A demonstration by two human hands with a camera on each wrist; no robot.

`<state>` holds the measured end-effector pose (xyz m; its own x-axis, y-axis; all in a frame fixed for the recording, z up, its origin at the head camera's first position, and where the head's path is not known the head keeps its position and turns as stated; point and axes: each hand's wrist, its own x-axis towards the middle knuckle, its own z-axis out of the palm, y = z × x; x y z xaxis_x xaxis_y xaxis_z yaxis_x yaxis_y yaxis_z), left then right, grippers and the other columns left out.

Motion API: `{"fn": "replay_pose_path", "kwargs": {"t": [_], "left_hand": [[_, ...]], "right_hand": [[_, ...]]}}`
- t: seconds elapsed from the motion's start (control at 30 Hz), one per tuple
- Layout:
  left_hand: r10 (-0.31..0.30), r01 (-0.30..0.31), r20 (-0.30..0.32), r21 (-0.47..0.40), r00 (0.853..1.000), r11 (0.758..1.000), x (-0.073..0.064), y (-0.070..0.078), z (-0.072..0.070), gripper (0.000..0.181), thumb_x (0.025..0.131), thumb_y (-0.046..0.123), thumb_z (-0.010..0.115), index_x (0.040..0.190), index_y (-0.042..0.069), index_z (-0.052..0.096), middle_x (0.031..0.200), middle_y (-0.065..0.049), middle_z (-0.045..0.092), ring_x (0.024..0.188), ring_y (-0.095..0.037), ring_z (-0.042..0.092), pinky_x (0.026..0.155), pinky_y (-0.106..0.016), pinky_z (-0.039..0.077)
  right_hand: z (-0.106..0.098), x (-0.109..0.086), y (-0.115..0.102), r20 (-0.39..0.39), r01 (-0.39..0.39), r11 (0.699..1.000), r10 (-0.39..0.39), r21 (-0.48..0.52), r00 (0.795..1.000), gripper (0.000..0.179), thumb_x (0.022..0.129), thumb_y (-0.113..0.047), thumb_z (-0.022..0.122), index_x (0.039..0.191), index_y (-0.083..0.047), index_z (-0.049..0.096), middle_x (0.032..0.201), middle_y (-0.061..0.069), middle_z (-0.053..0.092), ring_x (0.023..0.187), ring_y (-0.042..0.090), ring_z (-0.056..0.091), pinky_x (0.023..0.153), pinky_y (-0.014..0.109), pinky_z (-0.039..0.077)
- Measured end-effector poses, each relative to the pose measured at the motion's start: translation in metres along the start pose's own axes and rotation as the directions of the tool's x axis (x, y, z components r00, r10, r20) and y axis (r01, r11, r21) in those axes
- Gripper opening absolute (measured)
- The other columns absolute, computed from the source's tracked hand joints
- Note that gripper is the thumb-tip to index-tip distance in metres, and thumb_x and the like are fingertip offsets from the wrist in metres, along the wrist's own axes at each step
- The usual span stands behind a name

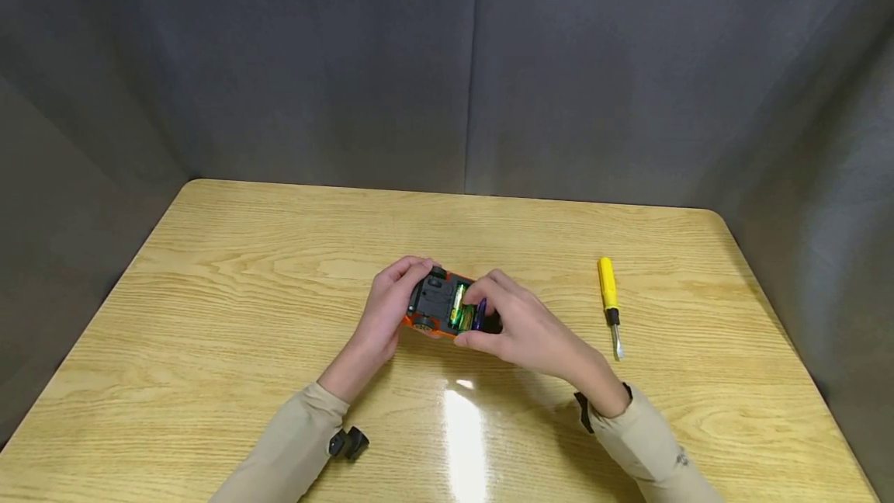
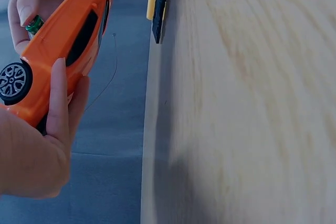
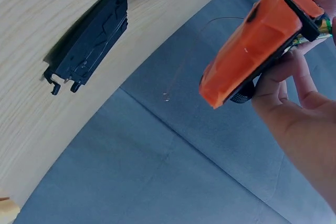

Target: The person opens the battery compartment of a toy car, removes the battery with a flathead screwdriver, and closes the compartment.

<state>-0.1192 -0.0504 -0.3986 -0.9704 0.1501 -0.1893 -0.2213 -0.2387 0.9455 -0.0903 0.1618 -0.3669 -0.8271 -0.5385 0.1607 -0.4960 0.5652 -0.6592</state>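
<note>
An orange toy car [image 2: 63,35] is held upside down, its black underside [image 1: 434,300] facing up in the head view. My left hand [image 1: 384,305] grips the wheel end, thumb over the underside and fingers along the orange side. At the other end the battery bay lies uncovered, with green batteries [image 1: 457,306] and a dark purple battery [image 1: 479,314] side by side. My right hand [image 1: 527,324] reaches over this bay and pinches a green battery [image 2: 34,24], whose end sticks out past the car in the left wrist view.
A screwdriver [image 1: 608,289] with a yellow handle lies on the table [image 1: 244,286] to the right. A black battery cover [image 3: 94,40] lies on the tabletop in the right wrist view. Grey curtains [image 1: 335,68] hang behind the table's far edge.
</note>
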Motion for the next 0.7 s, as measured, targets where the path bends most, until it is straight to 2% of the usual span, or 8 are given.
{"fn": "replay_pose_path", "kwargs": {"t": [0.43,0.57,0.7], "left_hand": [[-0.009,0.008,0.004,0.007,1.000,1.000,0.000,-0.001,0.001,0.025,0.103,0.024,0.061,0.110,0.002,0.070,0.096,-0.014,0.064,0.070,-0.024,0.067,0.045,-0.038,0.063],[-0.006,0.006,-0.017,0.000,1.000,1.000,0.001,0.002,-0.001,0.023,0.104,0.025,0.060,0.107,0.004,0.071,0.098,-0.011,0.064,0.078,-0.021,0.066,0.051,-0.037,0.064],[0.009,-0.010,-0.053,-0.015,0.999,1.000,0.003,0.007,-0.005,0.021,0.104,0.023,0.059,0.105,0.006,0.070,0.097,-0.010,0.065,0.080,-0.020,0.066,0.054,-0.036,0.065]], "right_hand": [[0.001,0.000,-0.002,0.023,0.043,0.999,-0.043,-0.015,0.999,0.033,0.088,-0.027,0.086,0.105,-0.010,0.064,0.102,0.005,0.062,0.076,0.021,0.060,0.059,0.022,0.054],[-0.005,-0.002,-0.004,-0.027,0.034,0.998,-0.032,0.048,0.999,0.035,0.085,-0.025,0.088,0.108,-0.010,0.067,0.099,0.001,0.061,0.077,0.017,0.058,0.060,0.025,0.055],[-0.017,-0.004,-0.004,-0.116,0.026,0.983,-0.005,0.182,0.993,0.036,0.083,-0.014,0.089,0.112,-0.007,0.070,0.105,0.002,0.062,0.085,0.016,0.062,0.069,0.034,0.062]]}}
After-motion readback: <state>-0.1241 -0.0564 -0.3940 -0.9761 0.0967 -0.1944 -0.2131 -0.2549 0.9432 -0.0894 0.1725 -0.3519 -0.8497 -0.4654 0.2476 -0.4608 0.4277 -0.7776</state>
